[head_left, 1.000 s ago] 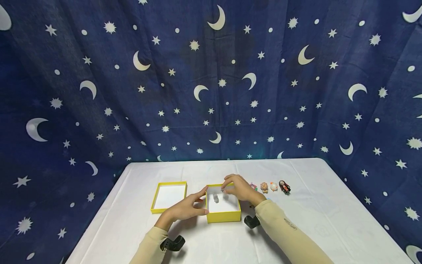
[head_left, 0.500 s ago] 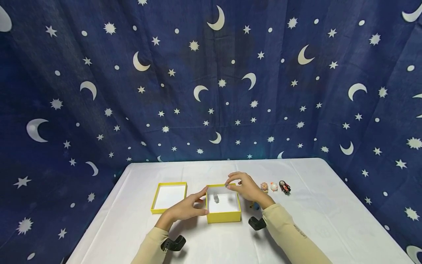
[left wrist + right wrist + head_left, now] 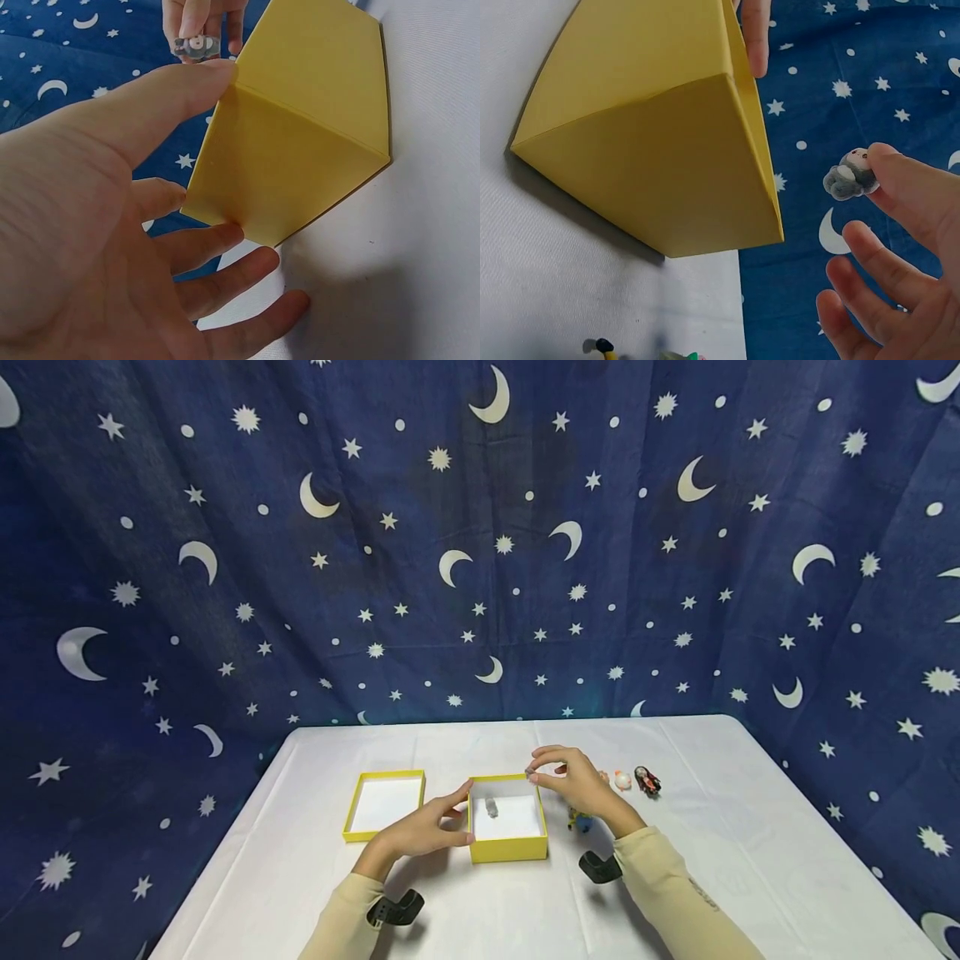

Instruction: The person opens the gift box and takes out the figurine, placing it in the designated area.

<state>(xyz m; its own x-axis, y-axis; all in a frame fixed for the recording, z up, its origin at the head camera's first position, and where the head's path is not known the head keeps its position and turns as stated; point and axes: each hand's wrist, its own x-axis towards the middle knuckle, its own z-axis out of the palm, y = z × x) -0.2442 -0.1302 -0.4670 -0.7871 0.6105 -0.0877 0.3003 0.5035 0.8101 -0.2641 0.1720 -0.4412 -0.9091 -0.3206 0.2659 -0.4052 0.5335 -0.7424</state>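
Note:
My right hand (image 3: 573, 783) pinches a small grey figurine (image 3: 849, 176) with a pale face between thumb and fingertips. It is over the far right corner of an open yellow box (image 3: 510, 850), and the other fingers stay apart from the figurine. In the left wrist view the same figurine (image 3: 196, 47) shows beyond the box. My left hand (image 3: 420, 835) spans the box's left side, thumb at the near corner and index finger at the far corner, its fingers loosely spread. Inside the box, on the white floor, lies another small grey figurine (image 3: 491, 807).
The yellow-rimmed lid (image 3: 362, 839) lies inside-up left of the box. A blue and yellow figurine (image 3: 581, 821) is below my right hand. Farther right are a white and orange figurine (image 3: 622, 781) and a dark-haired doll (image 3: 647, 781). A starry curtain (image 3: 420, 568) hangs behind the white table (image 3: 480, 910).
My right hand has lifted the grey figurine out of the box and moved right and back, uncovering the blue and yellow figurine. My left hand stays at the box.

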